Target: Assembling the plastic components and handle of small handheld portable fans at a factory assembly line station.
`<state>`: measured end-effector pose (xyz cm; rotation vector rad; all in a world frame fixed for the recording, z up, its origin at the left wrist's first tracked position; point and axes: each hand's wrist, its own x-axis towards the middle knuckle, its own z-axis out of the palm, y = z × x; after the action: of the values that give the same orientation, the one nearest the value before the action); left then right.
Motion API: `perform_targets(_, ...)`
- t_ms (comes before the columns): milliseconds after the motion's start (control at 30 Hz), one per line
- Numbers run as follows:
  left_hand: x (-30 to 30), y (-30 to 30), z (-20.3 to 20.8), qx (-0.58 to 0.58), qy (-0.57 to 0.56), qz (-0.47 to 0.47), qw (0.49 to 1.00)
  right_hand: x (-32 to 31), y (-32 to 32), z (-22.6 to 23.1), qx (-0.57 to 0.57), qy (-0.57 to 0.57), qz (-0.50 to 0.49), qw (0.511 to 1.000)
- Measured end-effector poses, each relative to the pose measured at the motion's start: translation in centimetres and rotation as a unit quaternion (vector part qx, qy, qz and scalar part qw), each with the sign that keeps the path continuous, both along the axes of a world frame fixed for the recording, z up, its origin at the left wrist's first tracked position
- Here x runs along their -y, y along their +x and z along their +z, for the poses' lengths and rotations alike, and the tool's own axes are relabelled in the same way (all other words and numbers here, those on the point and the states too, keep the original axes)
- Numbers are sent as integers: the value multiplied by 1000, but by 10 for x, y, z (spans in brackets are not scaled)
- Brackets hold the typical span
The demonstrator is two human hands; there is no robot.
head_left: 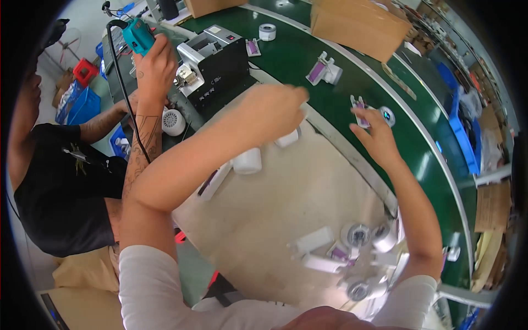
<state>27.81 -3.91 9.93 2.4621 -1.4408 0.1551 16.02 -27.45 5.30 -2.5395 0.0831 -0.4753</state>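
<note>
My left hand (273, 110) hovers over the beige bench top (258, 220), fingers curled; it is blurred and I cannot tell whether it holds anything. Just beneath it lies a small white block (287, 138), and a white cylinder (247, 161) lies nearer to me. My right hand (375, 135) reaches onto the green conveyor belt (385, 82) and pinches a small white and purple part (360, 111), next to a round part with a teal centre (387, 115).
A co-worker on my left holds a teal power tool (137, 34) in a hand (154, 66) beside a black and silver machine (217, 60). More white and purple parts (323, 70) ride the belt. A cardboard box (357, 25) stands beyond. Several white parts (352, 247) lie by my right elbow.
</note>
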Motion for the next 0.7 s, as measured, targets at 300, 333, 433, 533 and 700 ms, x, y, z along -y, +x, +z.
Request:
perform_targets(300,136,222,-133,57,-230,309,921,37,214,-30,33,-105,-82,991)
perform_targets(333,145,236,-133,69,-218,328,916,48,232,-39,20,-171,-106,979)
perform_targets(433,137,259,-103,24,-87,440,893,51,249,-31,-126,-88,-77,985)
perform_targets(533,99,279,-106,-130,-107,401,901,64,233,-24,-185,44,-39,981)
perform_targets(700,116,286,-121,-60,7,453,889,136,164,-13,-261,113,-66,956)
